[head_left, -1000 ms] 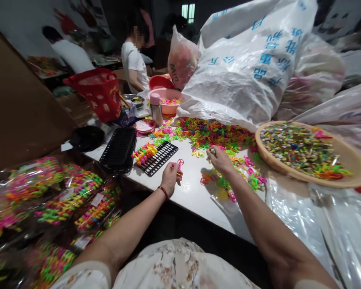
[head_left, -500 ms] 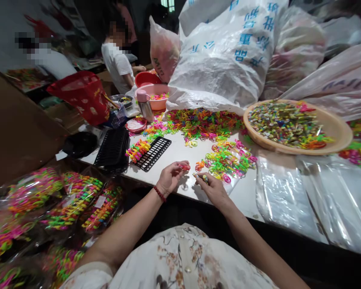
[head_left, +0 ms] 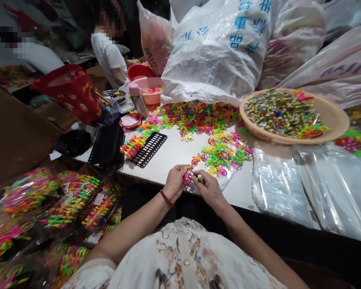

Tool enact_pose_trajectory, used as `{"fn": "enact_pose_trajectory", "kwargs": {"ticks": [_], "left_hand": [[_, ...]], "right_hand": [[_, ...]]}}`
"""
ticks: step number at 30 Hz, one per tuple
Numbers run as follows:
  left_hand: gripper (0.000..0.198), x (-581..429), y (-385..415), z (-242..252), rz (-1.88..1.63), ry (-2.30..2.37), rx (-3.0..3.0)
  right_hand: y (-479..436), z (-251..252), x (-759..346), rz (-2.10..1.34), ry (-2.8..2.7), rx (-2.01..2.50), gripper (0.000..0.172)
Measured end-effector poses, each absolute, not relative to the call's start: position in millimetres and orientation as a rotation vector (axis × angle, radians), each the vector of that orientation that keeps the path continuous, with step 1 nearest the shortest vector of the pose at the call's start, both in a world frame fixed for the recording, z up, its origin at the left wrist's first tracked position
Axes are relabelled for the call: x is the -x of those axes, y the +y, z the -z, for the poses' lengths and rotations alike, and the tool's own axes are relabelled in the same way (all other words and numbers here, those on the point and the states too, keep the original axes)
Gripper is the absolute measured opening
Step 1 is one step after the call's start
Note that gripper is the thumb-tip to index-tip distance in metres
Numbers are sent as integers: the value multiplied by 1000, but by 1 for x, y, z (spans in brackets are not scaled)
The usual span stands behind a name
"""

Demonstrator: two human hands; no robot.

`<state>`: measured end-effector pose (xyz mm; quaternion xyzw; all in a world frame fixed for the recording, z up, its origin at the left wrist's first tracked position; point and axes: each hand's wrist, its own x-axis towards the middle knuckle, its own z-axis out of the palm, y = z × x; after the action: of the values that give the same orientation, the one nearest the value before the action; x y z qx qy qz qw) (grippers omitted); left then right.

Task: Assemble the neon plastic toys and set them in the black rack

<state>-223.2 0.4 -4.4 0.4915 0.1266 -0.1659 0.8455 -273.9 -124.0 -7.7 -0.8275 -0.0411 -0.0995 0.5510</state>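
Above the table's front edge, my left hand [head_left: 174, 184] pinches a small pink-red plastic piece with a ring-shaped part [head_left: 187, 178]. My right hand [head_left: 209, 189] meets it there, its fingers closed on small multicoloured printed pieces [head_left: 200, 178]; one of them touches the pink piece. Just beyond the hands lies a loose pile of bright plastic ring pieces [head_left: 221, 154]. To the left is a black slotted rack [head_left: 152, 149], its left part filled with a row of colourful pieces [head_left: 132, 147]. Fingers partly hide the exact shapes of what I hold.
A tan basin [head_left: 333, 130] of small printed pieces stands right. Clear plastic bags [head_left: 279, 184] lie before it. A large white sack [head_left: 210, 60] rises behind a heap of plastic pieces [head_left: 198, 114]. Stacked black racks [head_left: 106, 148] and filled bags [head_left: 75, 196] are left. Two people work beyond.
My hands have come together, bringing the right hand's printed piece against the left hand's pink piece. The whole view has shifted slightly.
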Motion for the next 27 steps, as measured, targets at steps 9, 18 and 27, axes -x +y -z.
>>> {"fn": "enact_pose_trajectory", "kwargs": {"ticks": [9,18,27], "left_hand": [[20,216,2,8,290,427,-1016],[23,221,-5,16,280,442,-985],[25,220,-3,4,351,386,-908]], "right_hand": [[-130,18,271,354,-86,2090,22],[-123,24,270,313,-160,2065,29],[-124,22,265,325,-123,1990,28]]}}
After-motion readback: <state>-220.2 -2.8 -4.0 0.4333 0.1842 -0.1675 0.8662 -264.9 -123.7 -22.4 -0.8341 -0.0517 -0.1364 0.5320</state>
